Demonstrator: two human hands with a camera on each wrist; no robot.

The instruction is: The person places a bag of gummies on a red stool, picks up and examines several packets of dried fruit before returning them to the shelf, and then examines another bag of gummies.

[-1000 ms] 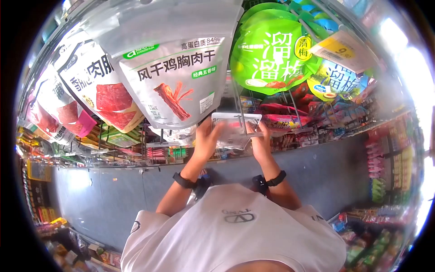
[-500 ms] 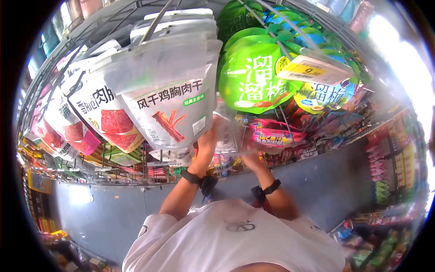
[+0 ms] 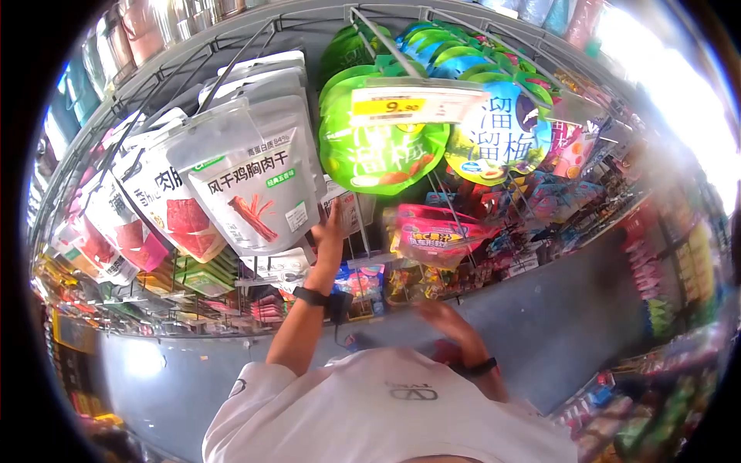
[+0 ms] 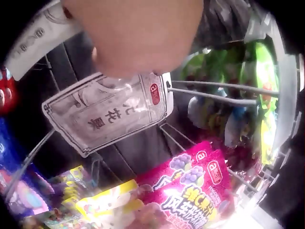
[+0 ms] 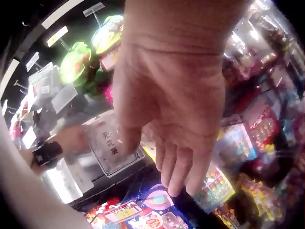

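Note:
A pale, flat packet of dried figs hangs from a rack hook by its top end. My left hand is at this packet's edge, fingers pointing up along it beside a silver chicken jerky bag. In the left wrist view the back of the hand overlaps the packet's upper edge and hides the fingertips. Drawn back from the rack, my right hand is low, before my chest. It holds nothing; the right wrist view shows its palm with loosely extended fingers.
Green plum bags and blue plum bags hang to the right behind a price tag. Below them is a pink gummy candy bag. Meat snack bags line the left. Grey floor runs below the rack.
A second ago both hands were at the fig packet. The right hand has left it and moved down and back toward the body. The left stays by the packet. The head view has shifted right.

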